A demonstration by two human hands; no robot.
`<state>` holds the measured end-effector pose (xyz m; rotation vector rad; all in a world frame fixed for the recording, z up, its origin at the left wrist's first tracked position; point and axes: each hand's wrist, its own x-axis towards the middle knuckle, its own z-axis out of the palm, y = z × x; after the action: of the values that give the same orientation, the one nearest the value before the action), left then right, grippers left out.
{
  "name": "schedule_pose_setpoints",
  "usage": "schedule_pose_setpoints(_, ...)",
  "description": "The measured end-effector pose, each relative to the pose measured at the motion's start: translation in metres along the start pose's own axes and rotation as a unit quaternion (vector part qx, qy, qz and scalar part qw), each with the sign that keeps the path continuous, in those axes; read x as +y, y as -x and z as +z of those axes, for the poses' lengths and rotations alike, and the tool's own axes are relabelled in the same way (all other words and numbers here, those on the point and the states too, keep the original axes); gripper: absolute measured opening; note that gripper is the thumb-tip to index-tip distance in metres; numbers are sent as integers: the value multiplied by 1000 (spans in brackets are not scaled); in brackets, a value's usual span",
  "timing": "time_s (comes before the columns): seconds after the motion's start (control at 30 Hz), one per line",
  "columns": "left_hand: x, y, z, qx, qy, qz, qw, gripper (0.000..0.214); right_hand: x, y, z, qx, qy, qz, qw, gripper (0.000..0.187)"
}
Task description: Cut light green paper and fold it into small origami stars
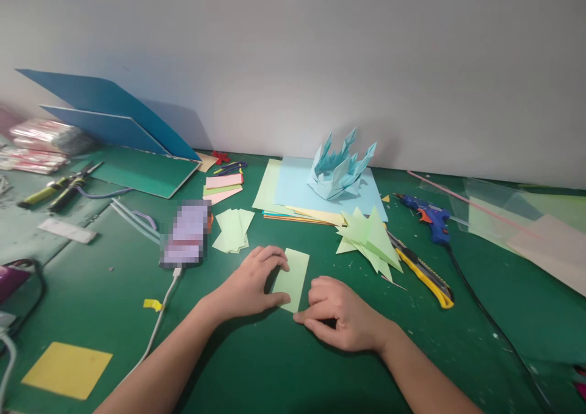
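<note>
A small light green paper rectangle lies on the green table in front of me. My left hand rests on its left edge, fingers curled over the paper and thumb under its lower edge. My right hand is curled at the paper's lower right corner, fingertips pinching that corner. A pile of folded light green triangles sits just to the right, and a stack of cut green strips lies to the upper left.
A phone on a white cable lies left of the strips. A yellow utility knife, a blue glue gun, a blue origami crown on coloured sheets, pliers and a yellow square surround the spot.
</note>
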<state>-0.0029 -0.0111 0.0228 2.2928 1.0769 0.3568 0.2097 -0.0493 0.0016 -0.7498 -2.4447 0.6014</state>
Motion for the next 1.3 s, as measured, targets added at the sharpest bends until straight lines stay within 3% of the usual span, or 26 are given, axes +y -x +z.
schedule_pose_setpoints(0.1, -1, 0, 1, 4, -12, 8, 1000, 35, 6, -2, 1, 90, -20, 53, 994, 32)
schedule_pose_setpoints(0.17, -1, 0, 1, 0, -13, 17, 1000, 40, 12, -3, 2, 174, 16, 109, 979, 27)
schedule_pose_setpoints(0.2, -2, 0, 1, -4, -12, 21, 1000, 43, 16, -3, 3, 187, 39, 134, 972, 29)
schedule_pose_setpoints(0.33, -2, 1, 3, -9, -15, 30, 999, 52, 23, -4, 8, 137, 43, 199, 969, 54)
schedule_pose_setpoints(0.5, -2, 0, 7, -7, -24, 18, 1000, 65, 22, -5, 10, 137, 7, 207, 969, 58)
schedule_pose_setpoints(0.63, -2, -1, 8, -11, -36, 4, 999, 99, 23, -4, 11, 173, -7, 208, 963, 55)
schedule_pose_setpoints(0.8, 1, -1, 10, -7, -25, 17, 1000, 93, 25, -4, 11, 233, -31, 220, 947, 31)
schedule_pose_setpoints(0.9, 0, -1, 13, 43, -16, 43, 998, 76, 24, -4, 10, 256, -55, 219, 940, 10)
schedule_pose_setpoints(1.1, -9, -6, 17, 188, -48, 81, 978, 36, 23, -3, 8, 300, -41, 221, 927, 10)
schedule_pose_setpoints(1.3, -12, -6, 15, 283, -36, 84, 955, 47, 24, 1, 11, 273, -20, 220, 936, 9)
